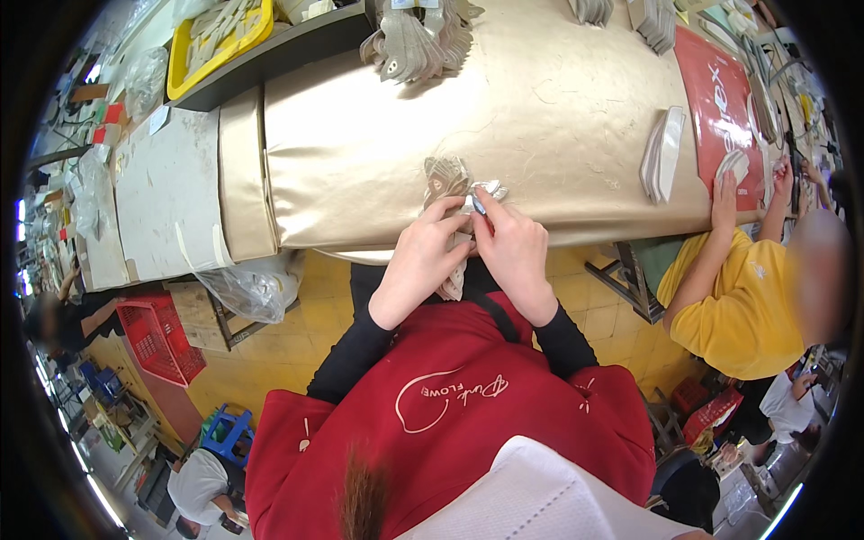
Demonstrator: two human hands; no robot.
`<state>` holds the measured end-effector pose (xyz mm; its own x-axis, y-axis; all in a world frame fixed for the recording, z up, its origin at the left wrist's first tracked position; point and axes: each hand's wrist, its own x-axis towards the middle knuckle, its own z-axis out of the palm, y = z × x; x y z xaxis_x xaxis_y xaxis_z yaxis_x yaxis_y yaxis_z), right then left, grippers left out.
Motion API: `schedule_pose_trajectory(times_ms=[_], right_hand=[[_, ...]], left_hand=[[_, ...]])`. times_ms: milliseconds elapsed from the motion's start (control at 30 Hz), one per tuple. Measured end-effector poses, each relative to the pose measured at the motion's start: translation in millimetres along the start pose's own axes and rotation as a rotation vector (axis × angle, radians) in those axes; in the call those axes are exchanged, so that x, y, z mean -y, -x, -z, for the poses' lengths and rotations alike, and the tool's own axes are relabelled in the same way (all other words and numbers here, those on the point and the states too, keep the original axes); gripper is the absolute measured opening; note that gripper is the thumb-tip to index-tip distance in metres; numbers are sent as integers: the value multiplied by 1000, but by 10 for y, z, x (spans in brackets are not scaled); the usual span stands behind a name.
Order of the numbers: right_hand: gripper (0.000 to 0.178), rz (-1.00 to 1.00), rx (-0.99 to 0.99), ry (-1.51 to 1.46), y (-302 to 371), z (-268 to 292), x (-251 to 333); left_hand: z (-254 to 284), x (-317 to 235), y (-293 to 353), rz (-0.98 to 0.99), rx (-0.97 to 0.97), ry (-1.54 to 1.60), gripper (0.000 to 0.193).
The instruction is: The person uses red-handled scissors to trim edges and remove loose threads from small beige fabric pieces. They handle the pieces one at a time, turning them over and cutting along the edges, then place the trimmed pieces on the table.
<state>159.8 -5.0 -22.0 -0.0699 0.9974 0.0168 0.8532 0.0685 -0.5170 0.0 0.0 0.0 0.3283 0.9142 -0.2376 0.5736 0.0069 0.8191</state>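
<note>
At the table's near edge, my left hand (419,263) is closed, its fingertips pinching a pale grey-beige cut piece (454,283) that hangs down toward my lap. My right hand (515,258) meets it from the right, thumb and forefinger closed on a small blue and silvery thing (479,205) whose kind I cannot make out. Just beyond my fingertips lies a small brownish-grey stack of cut pieces (447,174), beside a crumpled whitish bit (495,188). My fingers hide part of what they hold.
Bundles of grey cut pieces (418,45) sit at the table's far side. White strips (664,155) lie to the right, near a red sheet (711,103). A yellow tray (177,67) stands far left. A co-worker in a yellow shirt (733,301) works at right.
</note>
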Motion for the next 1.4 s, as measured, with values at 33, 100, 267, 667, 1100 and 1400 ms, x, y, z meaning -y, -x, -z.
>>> schedule_pose_trajectory(times_ms=[33,100,267,667,1100,1400], right_hand=[[34,-2,7,3,3,-9,7],[34,2,7,-10,-3,-54,42],[31,-30,22,27,19,-96,76],[36,31,17,-81,46,-94,-32],[40,-56,-53,-373,139,157,-170],[41,196,-198,-325,115,-44,-138]], left_hand=[[0,1,0,-9,-8,2,37],[40,11,5,-9,-13,-2,35],[64,6,10,-6,0,38,34],[32,37,-10,-93,-49,52,39],[-93,0,-106,105,-153,164,25],[-112,179,-102,172,-131,421,22]])
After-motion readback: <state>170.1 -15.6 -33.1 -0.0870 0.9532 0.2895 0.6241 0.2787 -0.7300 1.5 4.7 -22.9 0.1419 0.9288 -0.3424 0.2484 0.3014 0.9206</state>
